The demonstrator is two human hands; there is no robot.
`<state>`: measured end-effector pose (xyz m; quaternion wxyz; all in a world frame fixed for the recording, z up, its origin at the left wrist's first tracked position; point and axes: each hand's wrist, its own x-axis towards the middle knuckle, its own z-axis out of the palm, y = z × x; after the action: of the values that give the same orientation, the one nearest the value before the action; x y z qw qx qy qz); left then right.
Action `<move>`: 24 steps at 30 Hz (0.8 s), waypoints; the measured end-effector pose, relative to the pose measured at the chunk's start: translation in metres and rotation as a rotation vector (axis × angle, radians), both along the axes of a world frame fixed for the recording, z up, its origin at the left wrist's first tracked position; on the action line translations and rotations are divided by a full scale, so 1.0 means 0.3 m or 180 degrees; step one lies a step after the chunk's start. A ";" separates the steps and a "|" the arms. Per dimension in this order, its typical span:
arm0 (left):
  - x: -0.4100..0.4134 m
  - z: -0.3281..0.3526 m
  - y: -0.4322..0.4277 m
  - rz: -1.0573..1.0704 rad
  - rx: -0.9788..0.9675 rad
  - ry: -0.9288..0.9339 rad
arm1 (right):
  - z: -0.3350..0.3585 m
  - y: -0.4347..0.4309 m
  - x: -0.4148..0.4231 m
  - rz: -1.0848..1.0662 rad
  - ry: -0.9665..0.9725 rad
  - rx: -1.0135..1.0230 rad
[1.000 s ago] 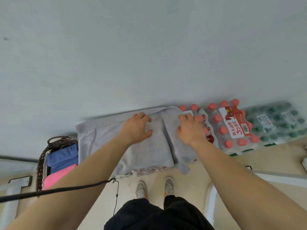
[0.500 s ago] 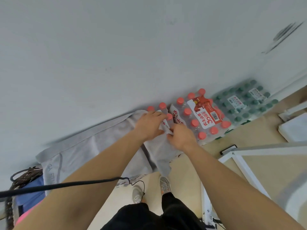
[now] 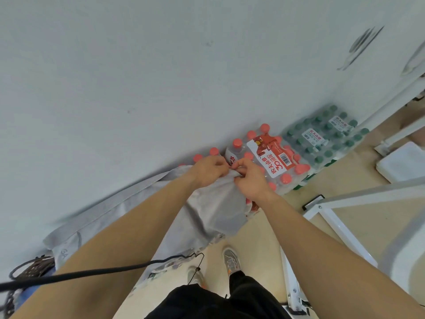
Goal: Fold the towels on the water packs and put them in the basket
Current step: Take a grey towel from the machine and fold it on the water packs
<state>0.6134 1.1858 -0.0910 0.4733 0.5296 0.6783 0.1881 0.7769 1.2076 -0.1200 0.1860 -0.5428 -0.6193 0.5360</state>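
The left hand (image 3: 209, 171) and the right hand (image 3: 249, 180) were seen close together, almost touching, each clamped by curled fingers on the bunched end of a grey towel (image 3: 216, 210). It was judged that a crooked fold could be made if the pinched corners were not matched, and that the loose flap hanging at six o'clock could be dragged to the floor (image 3: 259, 229) if either pinch were lost. A snag on the red bottle caps of the water pack (image 3: 279, 157) at two o'clock was also thought possible. The towel was plain, soft and creased, laid over the packs along the wall (image 3: 161, 77) and stretched towards eight o'clock, where the basket (image 3: 32, 270) was partly seen.
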 end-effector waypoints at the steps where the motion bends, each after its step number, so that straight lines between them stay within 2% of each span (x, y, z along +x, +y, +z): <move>1: -0.002 0.003 0.003 -0.0045 0.0093 -0.0018 | 0.008 0.001 -0.002 -0.0022 0.0051 -0.0039; 6: -0.024 0.014 0.017 -0.0480 0.0301 0.0173 | 0.024 0.019 0.012 -0.0298 0.0267 -0.0262; 13: -0.042 0.009 0.083 -0.0965 0.0199 0.1175 | 0.021 0.023 0.040 -0.0376 -0.0010 -0.0067; 16: -0.049 0.036 0.108 -0.0814 0.0461 0.1548 | 0.016 0.020 0.049 -0.0242 -0.0204 0.0032; 20: -0.049 0.051 0.147 -0.0349 0.0760 0.1997 | 0.008 0.003 0.071 0.0151 -0.0471 -0.0153; 24: -0.041 0.050 0.185 -0.0181 0.0808 0.1983 | 0.002 -0.012 0.110 0.0568 -0.0889 -0.0380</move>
<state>0.6012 1.2413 -0.0759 0.1787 0.6351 0.7465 0.0868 0.8101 1.2041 -0.1194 0.0173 -0.5649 -0.6519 0.5055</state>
